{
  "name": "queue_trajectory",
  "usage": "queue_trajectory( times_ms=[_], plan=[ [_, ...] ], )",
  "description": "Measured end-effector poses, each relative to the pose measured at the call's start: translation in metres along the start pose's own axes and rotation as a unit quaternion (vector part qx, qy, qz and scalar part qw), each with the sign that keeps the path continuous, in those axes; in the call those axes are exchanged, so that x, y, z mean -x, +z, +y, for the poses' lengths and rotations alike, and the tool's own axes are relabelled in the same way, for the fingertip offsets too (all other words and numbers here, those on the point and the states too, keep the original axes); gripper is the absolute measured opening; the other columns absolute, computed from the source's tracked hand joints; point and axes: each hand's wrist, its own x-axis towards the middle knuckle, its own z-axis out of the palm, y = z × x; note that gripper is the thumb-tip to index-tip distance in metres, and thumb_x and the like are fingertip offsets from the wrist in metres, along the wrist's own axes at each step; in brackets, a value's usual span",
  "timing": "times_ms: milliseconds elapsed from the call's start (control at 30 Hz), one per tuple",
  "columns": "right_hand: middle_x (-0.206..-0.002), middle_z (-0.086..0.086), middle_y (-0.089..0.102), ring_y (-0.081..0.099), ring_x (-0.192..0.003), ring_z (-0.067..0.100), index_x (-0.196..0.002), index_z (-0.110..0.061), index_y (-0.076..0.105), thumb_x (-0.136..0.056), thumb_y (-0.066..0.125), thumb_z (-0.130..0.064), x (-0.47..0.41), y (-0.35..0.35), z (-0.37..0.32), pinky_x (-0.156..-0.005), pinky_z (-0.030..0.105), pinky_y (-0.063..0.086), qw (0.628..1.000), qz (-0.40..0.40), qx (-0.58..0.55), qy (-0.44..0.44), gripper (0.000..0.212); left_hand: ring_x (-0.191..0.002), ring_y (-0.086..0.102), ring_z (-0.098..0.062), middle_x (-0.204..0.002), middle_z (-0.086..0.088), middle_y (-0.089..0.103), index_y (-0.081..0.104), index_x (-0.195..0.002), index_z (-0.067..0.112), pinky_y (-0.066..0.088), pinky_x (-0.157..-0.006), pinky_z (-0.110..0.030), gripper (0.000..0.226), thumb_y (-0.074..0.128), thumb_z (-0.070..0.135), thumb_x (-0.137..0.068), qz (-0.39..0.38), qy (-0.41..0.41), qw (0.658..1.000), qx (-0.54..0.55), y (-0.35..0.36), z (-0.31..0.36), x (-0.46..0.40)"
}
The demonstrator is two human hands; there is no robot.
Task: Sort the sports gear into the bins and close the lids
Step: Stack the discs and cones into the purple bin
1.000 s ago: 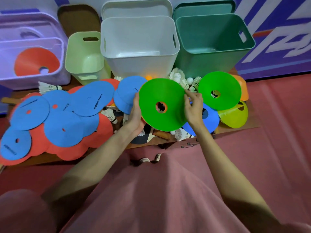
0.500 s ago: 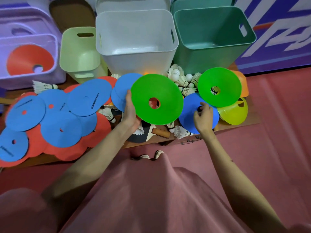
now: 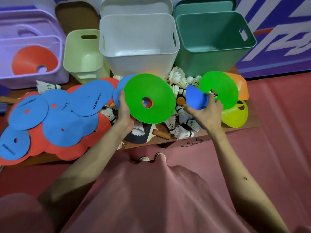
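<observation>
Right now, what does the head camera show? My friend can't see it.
A person's left hand holds a green disc cone while the right hand lifts a blue cone from a table heaped with shuttlecocks. Open bins stand behind; the purple bin holds a red cone.

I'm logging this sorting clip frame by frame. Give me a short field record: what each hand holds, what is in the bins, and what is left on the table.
left hand: grips the rim of a green plastic disc cone
right hand: holds a blue plastic disc cone, lifted and tilted
lilac plastic bin: one red disc cone inside
pale green bin, white bin, teal bin: nothing visible inside, lids off
wooden table: flat blue and red round markers, white feather shuttlecocks, second green cone, yellow cone, orange cone
</observation>
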Motion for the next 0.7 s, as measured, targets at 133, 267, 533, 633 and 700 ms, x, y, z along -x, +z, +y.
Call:
queue_trajectory(
  times_ms=[133, 267, 533, 633, 700],
  plan=[
    [-0.106, -0.003, 0.054, 0.049, -0.100, 0.013, -0.128, -0.020, 0.048, -0.071, 0.049, -0.070, 0.003, -0.022, -0.027, -0.084, 0.026, 0.039, 0.977, -0.001, -0.208, -0.044, 0.076, -0.111, 0.063, -0.023, -0.124, -0.004, 0.065, 0.056, -0.130, 0.025, 0.050, -0.096, -0.049, 0.057, 0.028, 0.061, -0.097, 0.012, 0.017, 1.000, -0.011, -0.001, 0.001, -0.001],
    [-0.072, -0.007, 0.048, 0.042, -0.068, 0.011, -0.081, -0.027, 0.053, -0.078, 0.044, -0.060, 0.009, -0.023, -0.050, -0.070, 0.033, 0.034, 0.899, -0.033, -0.436, -0.026, 0.035, -0.109, 0.064, -0.025, -0.121, -0.007, 0.067, 0.058, -0.128, 0.021, 0.050, -0.096, -0.048, 0.056, 0.031, 0.058, -0.097, 0.018, 0.014, 1.000, -0.018, 0.002, -0.001, -0.003],
    [-0.061, -0.006, 0.045, 0.041, -0.048, 0.000, -0.064, -0.024, 0.042, -0.099, 0.034, -0.030, 0.009, 0.009, -0.060, -0.052, 0.027, 0.032, 0.925, -0.088, -0.367, 0.041, 0.036, -0.112, 0.063, -0.021, -0.119, 0.002, 0.068, 0.064, -0.118, 0.027, 0.052, -0.090, -0.040, 0.047, 0.034, 0.057, -0.097, -0.023, 0.003, 0.999, -0.027, 0.007, -0.005, -0.003],
    [-0.058, -0.005, 0.030, 0.029, -0.058, 0.011, -0.056, -0.025, 0.035, -0.092, 0.042, -0.025, 0.006, 0.029, -0.043, -0.058, 0.028, 0.020, 0.974, -0.032, -0.215, -0.064, 0.036, -0.104, 0.065, -0.025, -0.114, -0.001, 0.070, 0.066, -0.107, 0.025, 0.052, -0.084, -0.043, 0.039, 0.040, 0.052, -0.097, -0.049, -0.002, 0.999, -0.021, 0.009, -0.006, 0.001],
    [-0.083, 0.004, 0.050, 0.045, -0.083, 0.020, -0.082, -0.021, 0.066, -0.092, 0.048, -0.026, 0.005, 0.040, -0.031, -0.073, 0.028, 0.034, 0.986, 0.013, -0.150, -0.076, 0.021, -0.105, 0.064, -0.026, -0.117, -0.004, 0.068, 0.064, -0.114, 0.021, 0.051, -0.086, -0.045, 0.039, 0.045, 0.050, -0.096, -0.061, -0.002, 0.998, 0.000, 0.010, -0.005, 0.001]
  ],
)
